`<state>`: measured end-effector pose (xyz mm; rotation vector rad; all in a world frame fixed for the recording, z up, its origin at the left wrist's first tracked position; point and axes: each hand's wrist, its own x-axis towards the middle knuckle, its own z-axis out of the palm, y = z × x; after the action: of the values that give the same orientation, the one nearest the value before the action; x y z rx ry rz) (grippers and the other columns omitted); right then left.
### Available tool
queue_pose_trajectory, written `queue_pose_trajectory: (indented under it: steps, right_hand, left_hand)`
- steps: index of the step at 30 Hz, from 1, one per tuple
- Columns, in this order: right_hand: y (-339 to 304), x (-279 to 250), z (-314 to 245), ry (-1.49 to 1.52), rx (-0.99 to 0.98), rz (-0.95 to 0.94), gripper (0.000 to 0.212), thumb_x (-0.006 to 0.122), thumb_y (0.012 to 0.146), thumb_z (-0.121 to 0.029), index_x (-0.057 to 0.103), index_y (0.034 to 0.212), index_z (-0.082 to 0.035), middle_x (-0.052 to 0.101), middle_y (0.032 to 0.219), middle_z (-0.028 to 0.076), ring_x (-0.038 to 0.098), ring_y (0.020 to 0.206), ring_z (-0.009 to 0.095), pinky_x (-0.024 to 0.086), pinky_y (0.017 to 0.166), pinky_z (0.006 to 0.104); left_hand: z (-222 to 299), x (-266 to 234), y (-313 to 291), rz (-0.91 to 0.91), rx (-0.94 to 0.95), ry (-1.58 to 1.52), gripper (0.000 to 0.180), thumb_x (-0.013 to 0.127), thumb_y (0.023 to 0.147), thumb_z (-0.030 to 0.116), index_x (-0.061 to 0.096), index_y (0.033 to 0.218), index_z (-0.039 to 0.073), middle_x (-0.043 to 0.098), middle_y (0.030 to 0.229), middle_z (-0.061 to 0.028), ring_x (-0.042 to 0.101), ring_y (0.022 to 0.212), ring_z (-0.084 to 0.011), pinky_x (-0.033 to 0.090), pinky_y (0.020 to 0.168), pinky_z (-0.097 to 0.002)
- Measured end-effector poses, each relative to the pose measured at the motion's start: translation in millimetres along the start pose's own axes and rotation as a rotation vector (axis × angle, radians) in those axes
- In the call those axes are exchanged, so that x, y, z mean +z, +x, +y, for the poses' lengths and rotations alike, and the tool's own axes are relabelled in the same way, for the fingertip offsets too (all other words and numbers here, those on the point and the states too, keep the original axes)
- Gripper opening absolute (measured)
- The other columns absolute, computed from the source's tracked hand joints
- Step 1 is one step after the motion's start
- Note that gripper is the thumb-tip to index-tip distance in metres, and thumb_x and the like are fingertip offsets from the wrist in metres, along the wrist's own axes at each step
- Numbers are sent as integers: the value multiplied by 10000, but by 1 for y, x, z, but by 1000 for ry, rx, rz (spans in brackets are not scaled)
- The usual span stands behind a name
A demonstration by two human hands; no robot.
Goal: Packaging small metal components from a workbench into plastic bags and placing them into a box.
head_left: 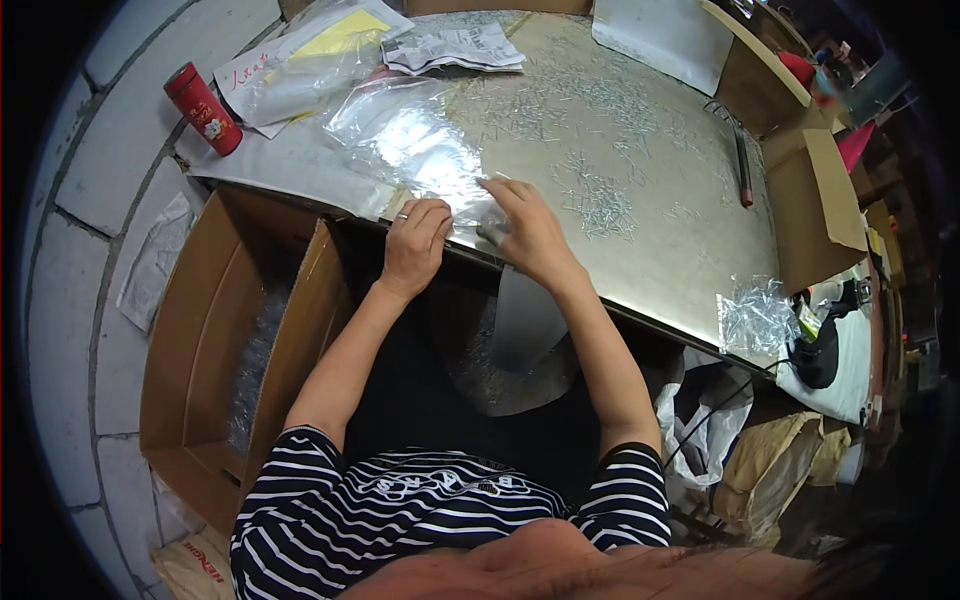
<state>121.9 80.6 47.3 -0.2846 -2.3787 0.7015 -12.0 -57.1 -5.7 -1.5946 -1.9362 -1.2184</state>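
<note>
My left hand (415, 248) is at the table's near edge, its fingers curled together on the edge of a clear plastic bag (462, 205). Close by on the right, my right hand (530, 228) has its fingers stretched out and its thumb apart, over the same plastic. A grey-green covering shows on the right thumb. More clear plastic bags (400, 125) lie in a shiny pile just beyond both hands. Thin silvery metal pins (603, 207) are scattered over the metal-topped table (670, 265) to the right.
A red flask (203, 110) stands at the far left. Folded newspaper (455, 47) lies at the back. An open cardboard box (165, 390) with filled bags stands at my left. A clear bag full of pins (757, 315) and a dark rod (743, 168) lie at right.
</note>
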Motion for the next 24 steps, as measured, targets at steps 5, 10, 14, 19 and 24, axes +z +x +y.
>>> queue_pose_trajectory:
  steps: [5,10,14,19,24]
  right_hand:
    - [14,4,19,109,32,185,148,630,820,22,672,956,-19,660,863,97,635,811,226,491,726,307]
    - [7,-28,25,261,381,170,129,593,879,-10,669,983,0,675,932,108,643,860,202,493,738,300]
    - [11,-11,23,43,324,30,170,613,894,-113,674,1010,-5,679,1002,147,652,891,229,502,758,331]
    - [55,29,64,-265,293,165,291,693,825,-279,692,990,-39,677,1002,164,652,912,313,505,773,393]
    - [70,25,59,-313,469,-214,226,711,776,-276,699,856,-65,688,847,157,655,830,343,500,737,414]
  left_hand:
    - [1,-1,-4,-27,-44,-60,150,606,859,76,627,994,14,618,1051,-111,564,1006,-304,454,880,-378]
    - [-1,0,-4,-47,-42,-52,190,603,869,97,629,1038,16,617,1084,-108,560,1036,-297,435,918,-378]
    - [-5,0,-9,-55,28,32,236,612,867,124,625,1084,32,615,1122,-92,559,1060,-264,416,936,-375]
    - [8,-4,-8,-118,95,78,320,656,837,194,624,1128,64,618,1165,-66,554,1117,-232,372,992,-395]
    - [5,-7,-23,-143,121,84,358,708,777,189,645,1116,93,626,1198,-44,556,1161,-246,356,1027,-402]
